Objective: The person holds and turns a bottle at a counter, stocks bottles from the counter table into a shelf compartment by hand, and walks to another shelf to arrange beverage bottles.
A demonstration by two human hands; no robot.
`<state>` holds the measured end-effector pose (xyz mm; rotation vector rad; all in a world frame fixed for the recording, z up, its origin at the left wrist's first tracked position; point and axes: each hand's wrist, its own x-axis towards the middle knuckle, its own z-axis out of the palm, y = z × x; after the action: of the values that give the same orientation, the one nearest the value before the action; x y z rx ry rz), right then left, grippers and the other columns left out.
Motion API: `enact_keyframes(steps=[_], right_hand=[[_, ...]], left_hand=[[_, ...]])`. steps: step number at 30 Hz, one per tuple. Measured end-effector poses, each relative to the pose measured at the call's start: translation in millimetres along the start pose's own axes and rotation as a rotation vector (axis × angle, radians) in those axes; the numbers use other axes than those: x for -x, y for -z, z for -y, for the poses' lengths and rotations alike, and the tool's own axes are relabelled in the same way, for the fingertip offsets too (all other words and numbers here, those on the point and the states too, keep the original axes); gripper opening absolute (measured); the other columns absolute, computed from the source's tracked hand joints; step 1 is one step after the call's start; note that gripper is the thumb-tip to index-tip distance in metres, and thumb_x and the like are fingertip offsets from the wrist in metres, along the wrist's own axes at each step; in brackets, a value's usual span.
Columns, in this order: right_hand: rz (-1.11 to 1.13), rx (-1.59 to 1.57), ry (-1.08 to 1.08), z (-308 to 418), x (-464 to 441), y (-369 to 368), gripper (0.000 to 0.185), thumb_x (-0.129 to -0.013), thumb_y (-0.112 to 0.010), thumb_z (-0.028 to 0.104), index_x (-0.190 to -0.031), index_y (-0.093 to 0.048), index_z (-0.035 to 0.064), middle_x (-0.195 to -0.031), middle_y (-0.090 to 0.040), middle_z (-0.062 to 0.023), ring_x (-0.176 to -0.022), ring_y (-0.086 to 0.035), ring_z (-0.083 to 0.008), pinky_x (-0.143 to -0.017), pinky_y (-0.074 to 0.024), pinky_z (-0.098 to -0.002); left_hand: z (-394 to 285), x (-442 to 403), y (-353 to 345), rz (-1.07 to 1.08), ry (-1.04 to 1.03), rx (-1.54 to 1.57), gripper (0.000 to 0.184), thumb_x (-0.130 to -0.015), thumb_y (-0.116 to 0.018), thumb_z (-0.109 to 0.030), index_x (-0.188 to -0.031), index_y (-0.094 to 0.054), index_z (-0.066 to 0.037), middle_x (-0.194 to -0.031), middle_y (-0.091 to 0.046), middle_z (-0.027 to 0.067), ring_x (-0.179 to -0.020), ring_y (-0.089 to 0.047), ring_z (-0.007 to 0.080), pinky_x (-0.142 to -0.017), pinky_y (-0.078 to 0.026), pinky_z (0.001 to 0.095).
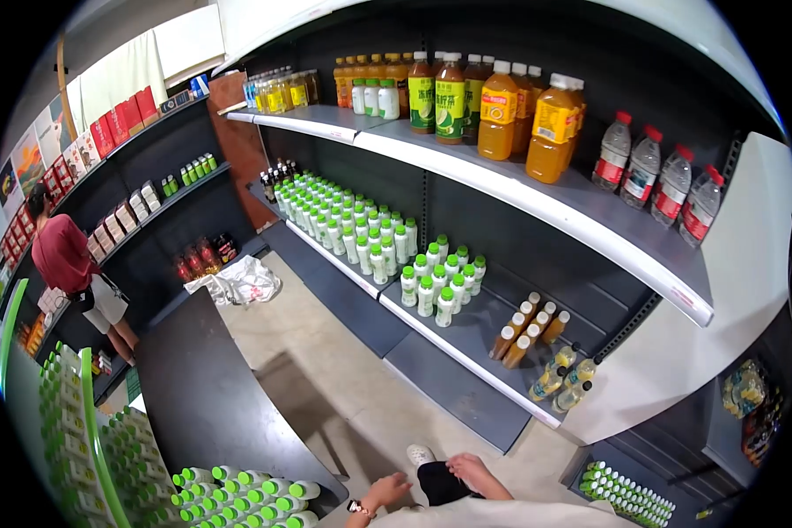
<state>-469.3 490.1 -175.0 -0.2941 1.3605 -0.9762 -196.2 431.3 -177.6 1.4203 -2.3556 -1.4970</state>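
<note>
My left hand (pixel 389 489), with a band on its wrist, hangs low in front of my body. Its fingers are loosely apart and nothing shows in them. My right hand (pixel 471 472) is beside it, over my dark trousers (pixel 440 482), its fingers slightly bent and holding nothing visible. Left of my left hand, a group of white bottles with green caps (pixel 242 497) stands by the dark tabletop (pixel 229 387). Ahead, green-capped white bottles (pixel 352 229) fill part of the lower shelf, with a smaller group (pixel 444 282) to their right.
The upper shelf (pixel 502 176) bears large orange drink bottles (pixel 497 114) and red-capped water bottles (pixel 642 167). Small brown bottles (pixel 528 330) stand on the lower shelf. A white bag (pixel 238 282) lies on the floor. A person in a red shirt (pixel 64 251) stands at the left shelves.
</note>
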Motion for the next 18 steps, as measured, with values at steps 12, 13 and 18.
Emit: enact_keyframes(steps=[12,13,18], right_hand=[[0.107,0.24,0.073,187,-217,-109,0.021,-0.09,-0.051,0.018,-0.106,-0.06,0.007,-0.095,-0.067,-0.0068,-0.082,-0.063,-0.0138,-0.072,-0.0492,-0.027],[0.137,0.26,0.102,198,-230,-127,0.021,-0.09,-0.051,0.018,-0.106,-0.06,0.0071,-0.095,-0.067,-0.0064,-0.082,-0.063,-0.0132,-0.072,-0.049,-0.0269],[0.313,0.302,0.194,229,-267,-202,0.018,-0.093,-0.052,0.019,-0.104,-0.063,0.0089,-0.096,-0.068,-0.0042,-0.082,-0.063,-0.0103,-0.073,-0.0487,-0.0248]], left_hand=[[44,-84,103,-0.243,0.212,0.08,0.05,-0.089,-0.057,-0.045,-0.12,-0.059,-0.005,-0.115,-0.062,0.0203,-0.106,-0.061,0.0345,-0.089,-0.047,0.04],[14,-72,129,-0.175,0.177,0.025,0.056,-0.087,-0.059,-0.047,-0.123,-0.054,-0.005,-0.113,-0.062,0.0221,-0.104,-0.059,0.0381,-0.087,-0.047,0.0448],[27,-93,202,-0.214,0.327,0.135,0.057,-0.085,-0.061,-0.045,-0.123,-0.053,-0.003,-0.113,-0.061,0.0242,-0.105,-0.057,0.041,-0.086,-0.047,0.0482]])
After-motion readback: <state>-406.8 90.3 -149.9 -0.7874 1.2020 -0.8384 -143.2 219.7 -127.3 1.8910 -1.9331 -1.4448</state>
